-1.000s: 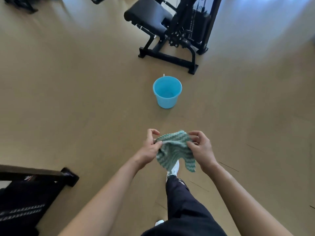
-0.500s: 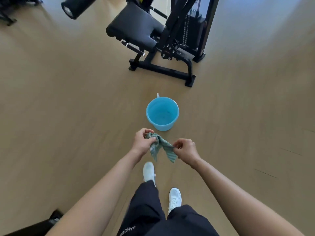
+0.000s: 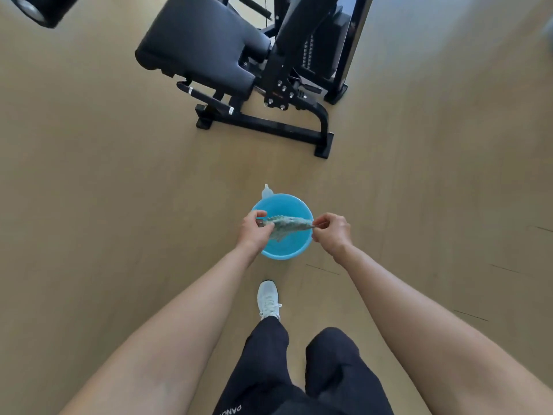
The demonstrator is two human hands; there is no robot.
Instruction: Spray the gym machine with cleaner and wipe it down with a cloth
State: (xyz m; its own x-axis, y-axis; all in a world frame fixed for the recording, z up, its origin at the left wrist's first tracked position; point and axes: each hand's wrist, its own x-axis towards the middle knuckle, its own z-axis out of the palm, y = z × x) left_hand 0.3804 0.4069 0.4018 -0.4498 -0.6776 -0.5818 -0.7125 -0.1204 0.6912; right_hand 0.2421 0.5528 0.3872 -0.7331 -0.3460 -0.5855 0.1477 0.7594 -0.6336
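Both hands are on the cloth point(image 3: 287, 224): the left hand point(image 3: 253, 232) pinches one end, the right hand point(image 3: 332, 232) the other, fingers point(image 3: 321, 225) curled on the fabric. The cloth is bunched into a rope above the bucket point(image 3: 281, 256), long axis running 9 to 3 o'clock. The machine point(image 3: 209, 49) stands at 12, well beyond the bucket. What looks like a bottle point(image 3: 267, 191) peeks out behind the rim at 11, nearer the left hand, which will likely reach for it.

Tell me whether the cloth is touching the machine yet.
No, the left hand and right hand pinch the cloth over the bucket, well short of the machine.
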